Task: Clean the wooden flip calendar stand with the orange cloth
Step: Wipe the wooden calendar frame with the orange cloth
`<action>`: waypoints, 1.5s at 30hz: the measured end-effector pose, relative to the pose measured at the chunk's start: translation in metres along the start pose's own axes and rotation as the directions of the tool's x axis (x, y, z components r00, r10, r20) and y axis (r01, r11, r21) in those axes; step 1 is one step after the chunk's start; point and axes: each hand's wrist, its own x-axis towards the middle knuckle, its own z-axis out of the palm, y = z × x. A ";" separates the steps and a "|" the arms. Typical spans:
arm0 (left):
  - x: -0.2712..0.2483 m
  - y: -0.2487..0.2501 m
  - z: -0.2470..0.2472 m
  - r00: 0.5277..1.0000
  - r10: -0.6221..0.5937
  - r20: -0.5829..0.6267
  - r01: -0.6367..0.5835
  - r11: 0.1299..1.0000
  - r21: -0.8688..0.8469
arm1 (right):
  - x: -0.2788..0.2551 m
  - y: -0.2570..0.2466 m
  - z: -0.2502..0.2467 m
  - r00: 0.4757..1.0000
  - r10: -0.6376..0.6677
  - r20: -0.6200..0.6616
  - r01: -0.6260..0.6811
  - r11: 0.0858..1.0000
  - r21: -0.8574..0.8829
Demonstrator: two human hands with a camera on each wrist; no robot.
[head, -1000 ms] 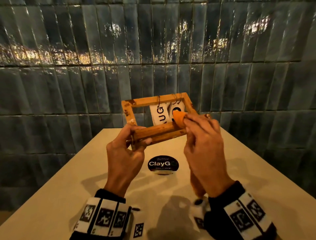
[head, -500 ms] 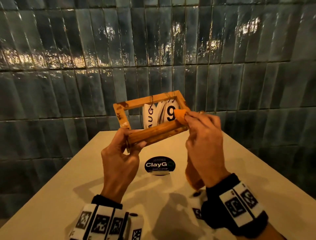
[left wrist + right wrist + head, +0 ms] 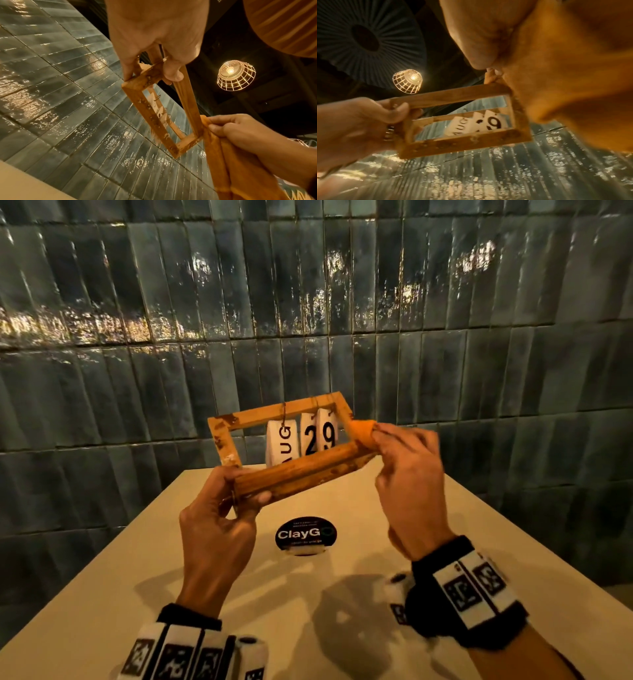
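Two hands share the work in the head view: your left hand (image 3: pixel 219 529) clamps the near-left corner of the wooden flip calendar stand (image 3: pixel 301 470), thumb on the lower rail and fingers wrapped behind, so the frame is lifted clear above the table (image 3: pixel 102 594) and tilted toward you. That tilt, I judge, is what lets the cards (image 3: pixel 301 440) reading AUG and 29 hang free of the rails you want to wipe. Your right hand (image 3: pixel 407 481) pinches a bunched fold of the orange cloth (image 3: pixel 361 430) against the frame's right end, where the upright meets the lower rail. A black ClayGo disc (image 3: pixel 306 535) sits on the table below, well apart from both hands.

From the left wrist, your left hand (image 3: pixel 154 40) grips the frame's end and the stand (image 3: pixel 154 115) runs away from it lengthwise (a hold at one end leaves the other free for wiping). At the far corner your right hand (image 3: pixel 240 135) presses the cloth (image 3: pixel 223 162) onto the wood, the rest trailing down. Pale specks dot the outer rail, so cleaning looks unfinished.

From the right wrist, cloth (image 3: pixel 565 81) fills the right side and touches the stand's (image 3: pixel 462 142) right upright; your right fingers are mostly hidden behind it. Your left hand (image 3: pixel 359 128) curls round the opposite corner.
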 end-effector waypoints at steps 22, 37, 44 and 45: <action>-0.008 -0.004 0.001 0.997 -0.074 0.034 0.074 0.997 -0.008 | -0.048 -0.070 0.015 0.964 -0.265 0.022 0.255 0.946 0.199; -0.008 -0.001 -0.004 0.998 -0.054 0.024 0.053 0.998 0.026 | -0.048 -0.062 0.015 0.966 -0.259 0.007 0.254 0.952 0.172; -0.005 0.005 -0.014 0.998 -0.058 0.013 0.059 0.997 -0.056 | -0.020 -0.020 0.007 0.994 -0.100 -0.035 0.101 0.994 0.034; -0.004 0.005 -0.016 0.998 -0.057 0.010 0.058 0.997 -0.056 | -0.015 -0.010 0.006 0.997 -0.069 -0.035 0.070 0.997 0.018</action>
